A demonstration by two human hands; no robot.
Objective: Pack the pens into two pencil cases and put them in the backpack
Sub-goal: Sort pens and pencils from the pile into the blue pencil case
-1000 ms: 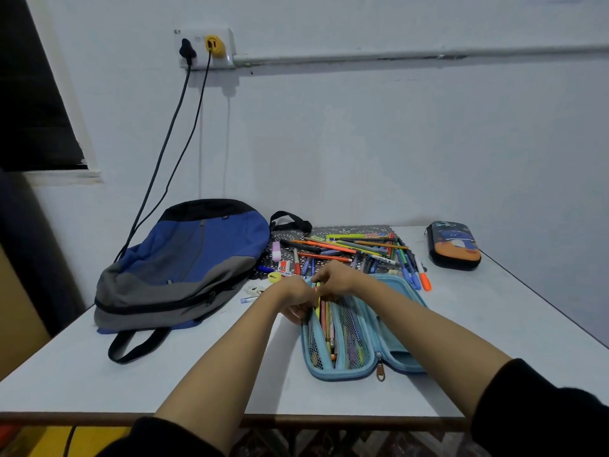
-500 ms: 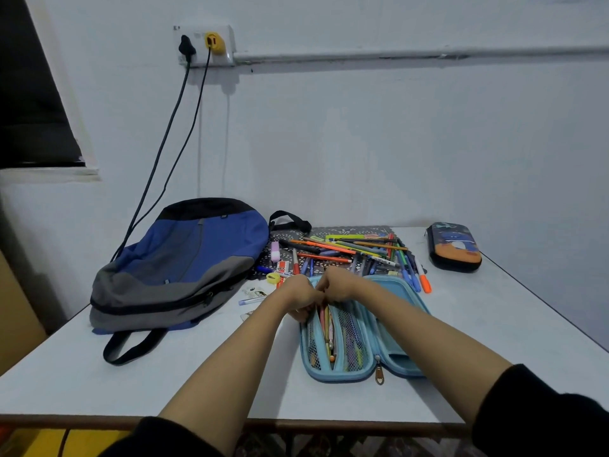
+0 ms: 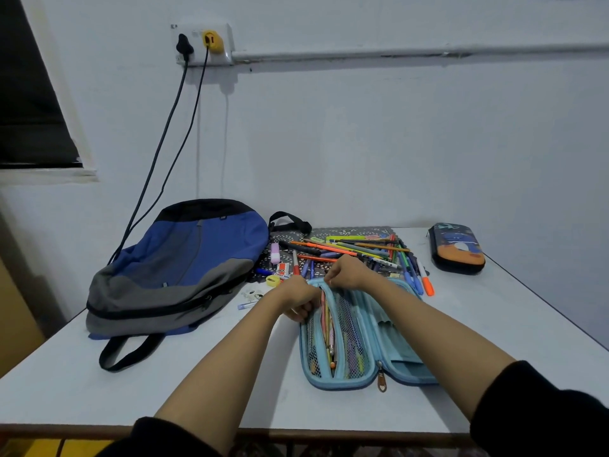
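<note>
Packing is the step in hand, as the head view, the only one, shows it. The blue case (image 3: 372, 381) lies open on the table (image 3: 514, 328) right in front of you, with a handful of pens tucked in its left half behind the mesh.

Your left hand (image 3: 298, 300) has its fingers curled round the case's far left edge and grips it. Your right hand (image 3: 346, 272) is bunched at the far end of the mesh pocket, fingertips pinched together there. I judge it holds the pocket's mouth, though the fingertips are hidden and a pen end could be under them.

The loose pens (image 3: 357, 249) lie in a heap on a patterned mat just beyond your hands, between the backpack (image 3: 184, 268) on the left and the dark case (image 3: 456, 248) at the far right, which is zipped shut and well apart from you.

Next you need to free your right hand, reach just past the case to the heap, take a few pens and slide them in lengthways while your left keeps the pocket open.

Counted:
- Two cases, one open and one shut.
- One backpack, lying flat.
- Loose pens well over a dozen, too tangled to number exactly.
- One pink eraser (image 3: 275, 253).
- One yellow sharpener (image 3: 273, 280).
</note>
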